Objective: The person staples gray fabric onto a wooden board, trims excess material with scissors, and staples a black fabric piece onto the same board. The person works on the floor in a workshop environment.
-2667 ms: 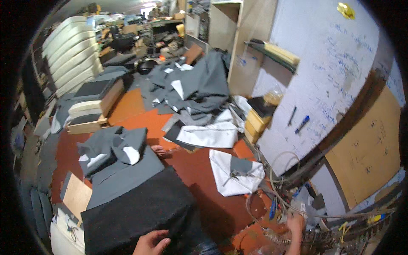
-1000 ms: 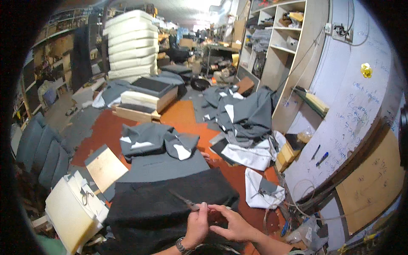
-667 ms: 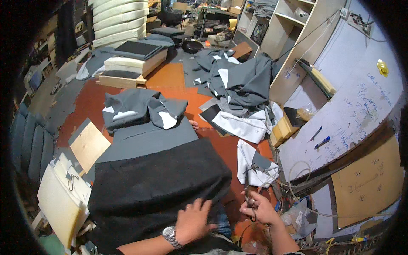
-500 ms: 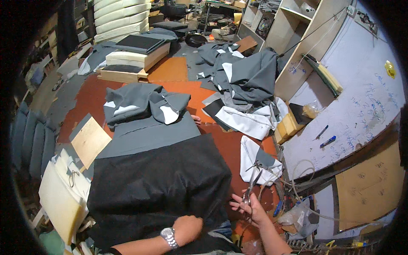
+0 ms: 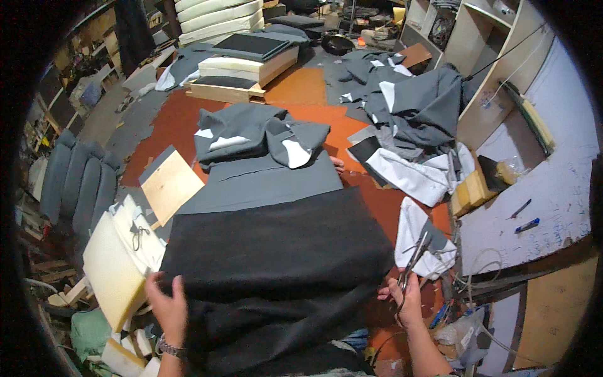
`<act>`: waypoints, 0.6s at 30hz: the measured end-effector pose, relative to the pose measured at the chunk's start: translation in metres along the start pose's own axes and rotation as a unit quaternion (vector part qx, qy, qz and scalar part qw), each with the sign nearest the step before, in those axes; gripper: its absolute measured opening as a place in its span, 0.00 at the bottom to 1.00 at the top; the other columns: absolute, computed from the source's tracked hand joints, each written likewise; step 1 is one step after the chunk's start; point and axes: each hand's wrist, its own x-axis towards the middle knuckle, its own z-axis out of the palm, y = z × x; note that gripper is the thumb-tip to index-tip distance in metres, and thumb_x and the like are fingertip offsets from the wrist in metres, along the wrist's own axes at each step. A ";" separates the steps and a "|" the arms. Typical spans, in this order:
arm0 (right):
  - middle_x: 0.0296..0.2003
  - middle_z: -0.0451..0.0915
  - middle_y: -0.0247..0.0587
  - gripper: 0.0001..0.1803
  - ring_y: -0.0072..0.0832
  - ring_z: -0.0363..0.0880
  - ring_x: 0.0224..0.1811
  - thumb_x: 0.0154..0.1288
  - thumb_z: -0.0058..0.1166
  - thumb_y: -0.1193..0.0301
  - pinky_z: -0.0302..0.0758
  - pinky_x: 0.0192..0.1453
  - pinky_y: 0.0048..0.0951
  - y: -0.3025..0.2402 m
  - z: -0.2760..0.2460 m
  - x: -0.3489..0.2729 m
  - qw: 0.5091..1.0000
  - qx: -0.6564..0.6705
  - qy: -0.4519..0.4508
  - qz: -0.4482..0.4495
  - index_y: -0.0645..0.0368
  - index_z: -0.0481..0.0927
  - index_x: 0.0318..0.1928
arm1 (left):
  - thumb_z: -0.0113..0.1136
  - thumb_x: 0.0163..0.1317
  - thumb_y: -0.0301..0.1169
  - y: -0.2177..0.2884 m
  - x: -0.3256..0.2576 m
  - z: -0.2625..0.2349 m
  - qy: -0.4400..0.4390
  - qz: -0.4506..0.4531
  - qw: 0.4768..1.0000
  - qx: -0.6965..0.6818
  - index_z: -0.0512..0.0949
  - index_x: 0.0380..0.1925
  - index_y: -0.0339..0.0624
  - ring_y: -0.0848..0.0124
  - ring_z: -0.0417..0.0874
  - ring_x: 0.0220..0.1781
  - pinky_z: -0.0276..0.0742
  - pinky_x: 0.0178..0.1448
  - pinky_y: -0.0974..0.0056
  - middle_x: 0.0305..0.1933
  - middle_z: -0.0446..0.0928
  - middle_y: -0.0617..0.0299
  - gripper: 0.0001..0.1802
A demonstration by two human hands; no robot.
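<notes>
A wide black cloth (image 5: 276,251) is spread in front of me, its lower part in folds toward my body. Over its left edge is my left hand (image 5: 167,308), thumb and fingers apart and nothing seen in them. My right hand (image 5: 409,303) is closed on metal scissors (image 5: 414,254), blades pointing up and away, just beyond the cloth's right edge. A grey fabric piece (image 5: 270,182) lies flat at the black cloth's far edge, with a bunched grey-and-white fabric pile (image 5: 251,135) on it. Another person's fingers (image 5: 337,164) show beside that piece.
Foam pads (image 5: 116,270) and a thin wooden board (image 5: 171,187) are at the left. More grey fabric (image 5: 421,107) is heaped at the far right. A white-and-grey scrap (image 5: 411,226) lies behind the scissors. A stacked wood-and-foam piece (image 5: 232,91) stands farther back.
My left hand has gone from a closed fist at the cloth's lower middle to its left edge, fingers now apart. The right hand still holds the scissors. The whole view has shifted.
</notes>
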 end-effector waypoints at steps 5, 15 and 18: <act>0.55 0.80 0.40 0.29 0.29 0.83 0.51 0.71 0.67 0.71 0.83 0.54 0.31 0.009 0.036 -0.002 0.997 -0.019 0.049 0.051 0.60 0.67 0.66 | 0.76 0.64 0.41 -0.090 -0.017 -0.018 -0.247 -0.240 0.927 -0.147 0.72 0.67 0.28 0.61 0.85 0.57 0.79 0.64 0.57 0.61 0.83 0.49 0.39; 0.51 0.84 0.44 0.29 0.29 0.81 0.51 0.63 0.73 0.73 0.77 0.60 0.33 -0.004 0.011 0.022 0.958 -0.283 -0.009 -0.057 0.65 0.76 0.61 | 0.83 0.51 0.35 -0.027 0.002 -0.046 -0.279 -0.084 0.883 0.367 0.74 0.67 0.39 0.44 0.74 0.71 0.73 0.70 0.42 0.70 0.74 0.43 0.43; 0.45 0.83 0.38 0.29 0.26 0.81 0.45 0.64 0.74 0.70 0.79 0.53 0.31 0.001 0.003 0.029 0.957 -0.285 -0.022 -0.043 0.65 0.74 0.60 | 0.83 0.47 0.46 0.068 -0.027 0.000 -0.252 0.306 0.915 0.075 0.65 0.74 0.45 0.33 0.51 0.83 0.50 0.81 0.30 0.82 0.56 0.40 0.55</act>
